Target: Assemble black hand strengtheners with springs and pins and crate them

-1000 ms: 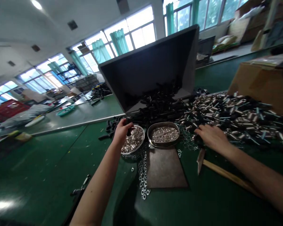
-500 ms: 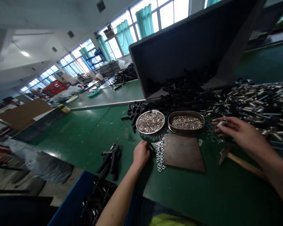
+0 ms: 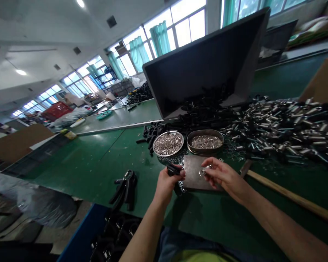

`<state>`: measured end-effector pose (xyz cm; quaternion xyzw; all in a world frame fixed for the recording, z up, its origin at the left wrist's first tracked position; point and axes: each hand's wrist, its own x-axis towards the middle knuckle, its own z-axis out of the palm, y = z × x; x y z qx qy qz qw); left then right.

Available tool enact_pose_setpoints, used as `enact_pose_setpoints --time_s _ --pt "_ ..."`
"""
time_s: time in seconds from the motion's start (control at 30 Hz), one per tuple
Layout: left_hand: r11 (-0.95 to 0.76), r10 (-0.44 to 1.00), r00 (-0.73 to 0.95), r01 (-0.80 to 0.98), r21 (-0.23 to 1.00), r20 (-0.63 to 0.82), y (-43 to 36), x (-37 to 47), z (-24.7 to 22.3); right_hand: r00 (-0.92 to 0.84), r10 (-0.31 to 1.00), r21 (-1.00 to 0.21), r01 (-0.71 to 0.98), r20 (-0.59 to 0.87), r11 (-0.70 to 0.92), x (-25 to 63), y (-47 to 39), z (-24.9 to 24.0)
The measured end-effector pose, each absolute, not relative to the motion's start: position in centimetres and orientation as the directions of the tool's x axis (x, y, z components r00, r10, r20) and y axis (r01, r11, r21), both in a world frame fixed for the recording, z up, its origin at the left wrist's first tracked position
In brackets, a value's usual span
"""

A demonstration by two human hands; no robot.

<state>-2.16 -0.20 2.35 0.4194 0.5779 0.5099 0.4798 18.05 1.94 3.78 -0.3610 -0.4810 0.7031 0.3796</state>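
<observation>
1. Left hand (image 3: 165, 183): fingers closed around a black handle (image 3: 172, 169), held above the worktop (image 3: 98, 160), just left of the flat metal plate (image 3: 191, 169).
2. Handle look: dark, matt to slightly glossy, stubby upper end showing over the fist. Lower part runs down below the fist; rest is covered by the hand.
3. Right hand (image 3: 225, 179): thumb and fingers pinch a small metal piece (image 3: 206, 170) over the plate. Piece is bright, silvery, reflective; exact shape too blurred and covered to tell.
4. Hands are near each other, the two parts apart.
5. Loose nuts (image 3: 181, 187): silver, ringed, along the plate's left edge, partly behind the left hand.
6. Beyond the plate: round dish (image 3: 164, 155) full of small silvery pins, and beside it an oval tin (image 3: 206, 150) of small metal bits.
7. Hammer (image 3: 287, 190): wooden shaft, lying right of the plate, head near the right wrist.
8. Far right: heap of silvery cylinders (image 3: 287, 125) mixed with black parts.
</observation>
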Motion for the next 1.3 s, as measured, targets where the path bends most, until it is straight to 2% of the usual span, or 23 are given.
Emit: enact_pose_setpoints --time_s 0.1,0.23,0.33,0.47,0.53,0.6,0.67,0.73,0.83,0.9,0.97,1.07,1.13,1.2,1.3 --pt "0.146 0.983 -0.090 -0.168 0.975 -0.162 -1.2 -0.4 3.1 -0.499 0.858 -0.959 -0.164 -0.120 -0.230 17.3 1.4 3.5" --pt "0.147 0.988 -0.014 -0.171 0.974 -0.152 -1.7 0.2 3.6 -0.532 0.844 -0.976 -0.134 -0.076 -0.172 16.7 1.6 2.6" --pt "0.130 0.991 0.025 -0.068 0.989 -0.129 -1.8 -0.1 3.6 -0.514 0.854 -0.982 -0.111 -0.076 -0.154 16.3 1.8 2.3" --pt "0.023 1.000 0.004 0.210 0.978 -0.024 -2.1 -0.6 3.3 -0.481 0.871 -0.988 -0.051 -0.101 -0.143 16.1 1.9 2.3" --pt "-0.032 0.999 -0.010 0.312 0.949 0.037 -2.3 -0.6 2.8 -0.426 0.903 -0.998 0.030 -0.057 -0.049 16.0 2.0 2.6" --pt "0.001 0.999 -0.050 0.306 0.952 0.015 -2.4 -0.3 2.1 -0.375 0.927 -0.989 0.134 0.009 0.064 16.1 2.1 3.0" --pt "0.125 0.990 -0.077 0.146 0.981 -0.114 -2.6 0.1 1.4 -0.346 0.937 -0.969 0.207 0.055 0.134 16.1 2.1 3.7" --pt "0.293 0.955 -0.012 -0.147 0.945 -0.298 -2.6 0.7 0.7 -0.320 0.944 -0.958 0.240 0.076 0.159 16.2 2.1 4.4" --pt "0.491 0.864 0.177 -0.503 0.711 -0.472 -2.6 1.6 0.1 -0.294 0.952 -0.955 0.245 0.089 0.165 16.2 1.8 5.6" --pt "0.540 0.827 0.236 -0.584 0.606 -0.509 -2.5 2.0 0.0 -0.305 0.949 -0.959 0.235 0.084 0.161 16.0 1.5 6.1" --pt "0.546 0.821 0.250 -0.609 0.575 -0.514 -2.4 2.3 0.2 -0.337 0.939 -0.956 0.245 0.074 0.163 15.8 1.2 6.3" --pt "0.536 0.831 0.261 -0.610 0.584 -0.491 -2.3 2.6 0.3 -0.401 0.911 -0.907 0.342 0.096 0.246 15.6 0.8 6.2" --pt "0.522 0.847 0.256 -0.567 0.637 -0.466 -2.4 2.7 0.3 -0.441 0.888 -0.857 0.399 0.133 0.326 15.5 0.7 5.9" --pt "0.493 0.869 0.230 -0.474 0.729 -0.438 -2.5 2.8 0.3 -0.451 0.882 -0.833 0.429 0.137 0.349 15.5 0.6 5.5" --pt "0.473 0.877 0.219 -0.233 0.850 -0.428 -2.7 2.8 0.6 -0.390 0.918 -0.862 0.437 0.075 0.257 15.7 1.0 4.6"
